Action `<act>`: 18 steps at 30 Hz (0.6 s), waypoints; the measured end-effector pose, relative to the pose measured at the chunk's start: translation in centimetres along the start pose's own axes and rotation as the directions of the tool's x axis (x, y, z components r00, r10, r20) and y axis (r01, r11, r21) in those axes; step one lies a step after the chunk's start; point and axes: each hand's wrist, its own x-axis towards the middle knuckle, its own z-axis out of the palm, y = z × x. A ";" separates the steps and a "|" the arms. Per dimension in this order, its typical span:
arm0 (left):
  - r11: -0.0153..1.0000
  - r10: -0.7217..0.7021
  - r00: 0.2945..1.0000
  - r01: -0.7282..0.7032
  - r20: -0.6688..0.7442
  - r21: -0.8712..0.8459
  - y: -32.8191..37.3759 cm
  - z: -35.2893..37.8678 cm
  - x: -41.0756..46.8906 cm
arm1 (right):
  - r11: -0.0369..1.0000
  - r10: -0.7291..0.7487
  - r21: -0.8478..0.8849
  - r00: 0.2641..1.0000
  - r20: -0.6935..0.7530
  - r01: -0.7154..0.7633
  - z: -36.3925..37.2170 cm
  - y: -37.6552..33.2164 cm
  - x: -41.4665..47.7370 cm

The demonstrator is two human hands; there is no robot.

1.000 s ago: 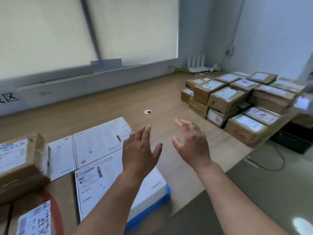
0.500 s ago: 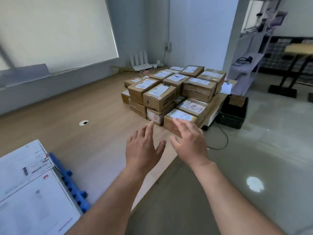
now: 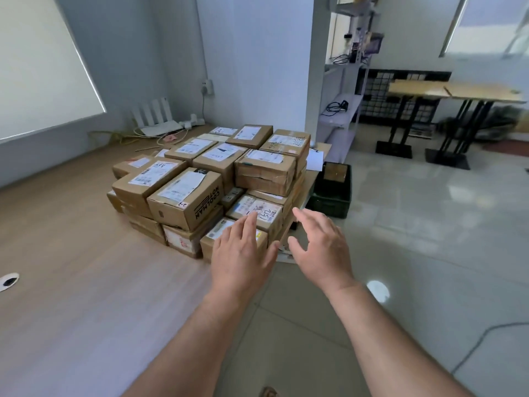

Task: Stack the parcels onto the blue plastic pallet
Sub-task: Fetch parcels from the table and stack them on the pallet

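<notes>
A pile of brown cardboard parcels (image 3: pixel 217 179) with white labels stands on the wooden platform (image 3: pixel 71 267) ahead of me, two layers high. My left hand (image 3: pixel 243 253) reaches forward with straight fingers over the nearest low parcel (image 3: pixel 217 239) at the pile's front corner. My right hand (image 3: pixel 320 250) is stretched out beside it, fingers spread, just past the platform's edge, holding nothing. The blue plastic pallet is out of view.
A dark green crate (image 3: pixel 333 193) sits on the tiled floor right of the pile. A white shelf (image 3: pixel 340 110) and black-legged tables (image 3: pixel 452 93) stand behind. A white router (image 3: pixel 156 121) and cables lie by the wall. A round hole (image 3: pixel 8 280) marks the platform at left.
The view has swung right, away from the pallet with its white parcels, toward the cardboard pile. Both empty hands have come closer to the pile's front corner.
</notes>
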 end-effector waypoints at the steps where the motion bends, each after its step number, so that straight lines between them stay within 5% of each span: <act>1: 1.000 0.000 1.000 0.000 0.006 -0.003 0.2 0.7 1.3 | 1.000 0.006 -0.009 1.000 0.008 -0.006 0.5 0.8 1.2; 18: 0.984 -0.181 0.983 0.181 0.035 0.001 -1.0 10.6 21.9 | 0.998 0.059 -0.015 0.969 0.240 -0.057 10.8 11.3 20.3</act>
